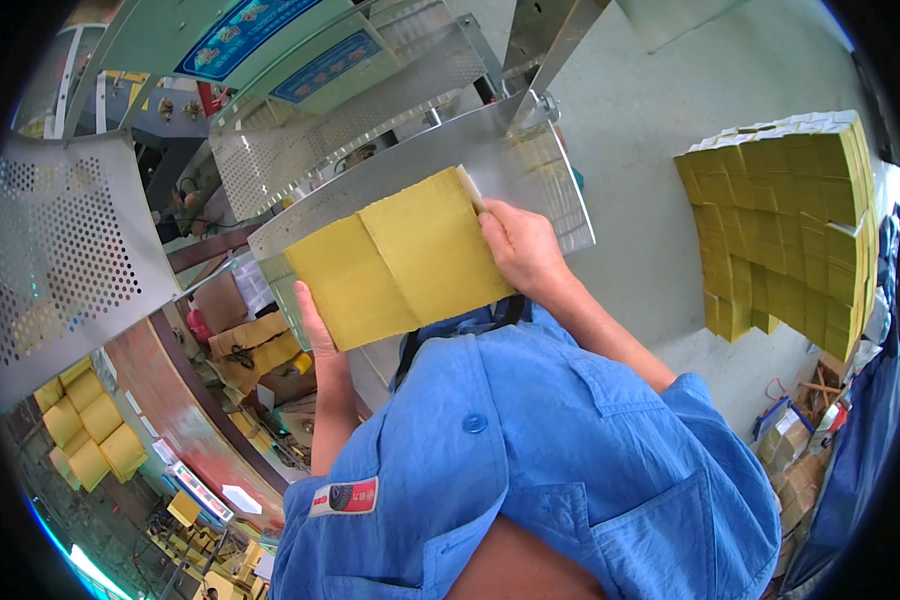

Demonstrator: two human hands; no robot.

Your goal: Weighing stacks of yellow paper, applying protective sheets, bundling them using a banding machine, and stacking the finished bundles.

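Between my two hands is a wide, flat stack of yellow paper point(430, 245), with a crease or seam across its middle and a pale strip at its right end. My left hand point(317, 322) holds the lower left end; its thumb lies along the edge and the other fingers are hidden. My right hand point(523, 250) is closed on the right end, its fingertips bent over the pale edge. The stack is tilted, right end higher in view, in front of a bare metal machine table point(540, 185), partly covering it. Whether it touches the table, I cannot tell.
A green machine housing point(160, 50) and a clear guard rise beyond the table. Left of it is a perforated metal panel point(60, 240). Tall piles of yellow paper point(780, 220) stand on the floor at right; more yellow bundles point(90, 425) lie at lower left.
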